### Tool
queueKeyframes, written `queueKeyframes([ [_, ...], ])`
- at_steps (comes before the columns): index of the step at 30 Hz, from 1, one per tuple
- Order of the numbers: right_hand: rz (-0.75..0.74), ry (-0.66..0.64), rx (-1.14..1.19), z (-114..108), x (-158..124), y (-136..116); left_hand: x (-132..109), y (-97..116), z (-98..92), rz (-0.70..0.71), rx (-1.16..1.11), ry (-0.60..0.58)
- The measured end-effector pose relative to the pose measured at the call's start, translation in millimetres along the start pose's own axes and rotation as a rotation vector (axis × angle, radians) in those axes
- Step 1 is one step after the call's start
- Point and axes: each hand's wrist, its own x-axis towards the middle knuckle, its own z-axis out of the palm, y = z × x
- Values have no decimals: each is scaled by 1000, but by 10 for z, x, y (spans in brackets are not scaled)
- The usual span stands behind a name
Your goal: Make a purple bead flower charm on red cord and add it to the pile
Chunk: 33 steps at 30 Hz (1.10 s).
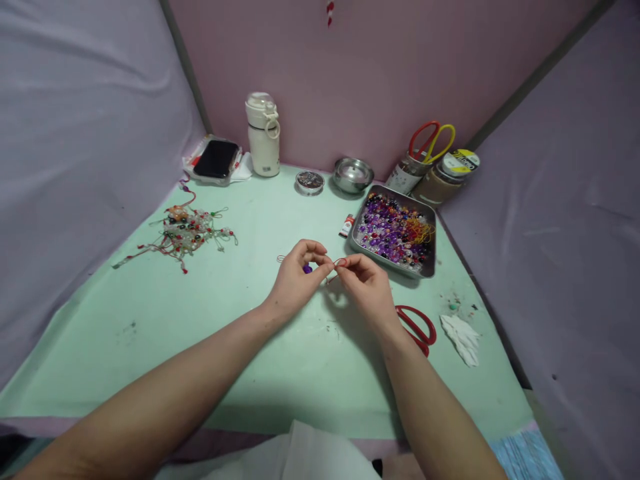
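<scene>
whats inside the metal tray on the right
The metal tray holds purple, clear, red and dark beads, with an orange-yellow thread tangle toward the right. Whatever lies beneath is hidden.

Bare arms (200, 373), white clothing (325, 457)!
And there's a raised fold (296, 437) in that fabric, left hand (301, 272) and right hand (369, 287) both bare.

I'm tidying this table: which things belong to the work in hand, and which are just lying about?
Likely in use:
red cord, pinched between left hand and right hand
purple piece
bead tray
red-handled scissors

Probably just lying about:
phone
cream bottle
crumpled white scrap
</scene>
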Motion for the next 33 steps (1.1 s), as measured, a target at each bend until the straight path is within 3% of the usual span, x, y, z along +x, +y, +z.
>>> queueKeyframes([
  [5, 284, -102, 301, -2, 20, -46, 15, 37, -16, -53, -97, -17],
  [13, 406, -206, 292, 2, 14, -60, -6, 95, -9, -109, -184, -63],
  [15, 382, -202, 215, -7, 13, -59, -14, 88, -4, -108, -164, -68],
  [19, 126, -96, 115, -41, 15, -56, -12, 85, 5, -110, -141, -31],
  [22, 21, -44, 90, -59, 16, -42, -9, 83, 17, -94, -108, -53],
  [26, -10, 29, 69, -68, 20, -5, -7, 46, 20, -57, -78, -138],
  [33, 18, -1, 58, -63, 21, -22, 2, 36, -17, -89, -157, -192],
])
